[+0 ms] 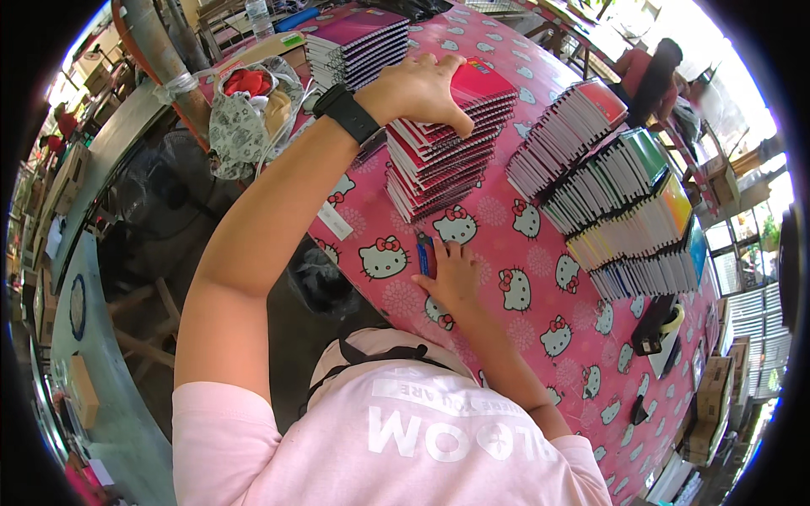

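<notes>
My left hand (426, 91), with a black watch on its wrist, lies across the top of a tall stack of red spiral notebooks (447, 156). Its fingers are spread and the thumb rests near the front edge of the top notebook. Below the stack, on the pink cartoon-cat tablecloth (498, 325), my right hand (454, 274) is closed around a small blue-handled tool (423, 255). The tool has a dark tip that points toward the stack; it looks like pliers or a cutter. Behind my left wrist stands a stack of purple spiral notebooks (359, 46).
On the right stand leaning rows of red notebooks (569, 126), green notebooks (607, 177), yellow notebooks (633, 223) and blue notebooks (654, 268). A tape dispenser (656, 327) sits nearer. At left are a patterned cloth bag (245, 126) and a post (173, 76). Another person (658, 80) sits beyond.
</notes>
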The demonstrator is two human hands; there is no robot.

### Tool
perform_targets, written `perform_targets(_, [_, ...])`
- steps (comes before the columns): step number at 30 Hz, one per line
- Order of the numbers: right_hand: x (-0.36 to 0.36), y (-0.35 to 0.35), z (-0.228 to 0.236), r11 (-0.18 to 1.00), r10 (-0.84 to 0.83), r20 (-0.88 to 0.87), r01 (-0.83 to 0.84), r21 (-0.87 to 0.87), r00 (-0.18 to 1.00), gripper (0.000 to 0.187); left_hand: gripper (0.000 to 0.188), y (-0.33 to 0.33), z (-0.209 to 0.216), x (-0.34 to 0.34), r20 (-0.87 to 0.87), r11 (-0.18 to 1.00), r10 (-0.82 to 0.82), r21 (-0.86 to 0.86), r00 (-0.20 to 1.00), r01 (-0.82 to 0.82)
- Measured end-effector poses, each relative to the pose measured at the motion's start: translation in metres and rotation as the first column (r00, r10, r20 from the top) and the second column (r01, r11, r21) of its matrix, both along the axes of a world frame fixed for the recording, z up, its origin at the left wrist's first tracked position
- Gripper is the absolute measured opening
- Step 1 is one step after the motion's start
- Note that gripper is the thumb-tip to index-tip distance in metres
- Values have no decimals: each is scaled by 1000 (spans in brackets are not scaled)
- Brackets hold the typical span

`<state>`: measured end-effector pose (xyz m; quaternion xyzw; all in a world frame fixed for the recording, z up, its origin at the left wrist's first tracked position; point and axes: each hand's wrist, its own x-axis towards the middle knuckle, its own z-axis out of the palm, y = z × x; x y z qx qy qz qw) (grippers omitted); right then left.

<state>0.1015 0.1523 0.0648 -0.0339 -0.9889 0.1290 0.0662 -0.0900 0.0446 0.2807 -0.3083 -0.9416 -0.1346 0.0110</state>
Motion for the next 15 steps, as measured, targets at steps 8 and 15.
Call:
perform_targets(8, [-12, 18, -36, 966, 175, -201, -208, -153, 964, 54, 108, 1, 0, 1, 19, 1000, -9, 25, 1000, 8])
perform_targets(15, [-16, 17, -30, 948, 214, -260, -264, -176, 942, 51, 105, -1, -1, 1, -10, 1000, 6, 11, 1000, -6])
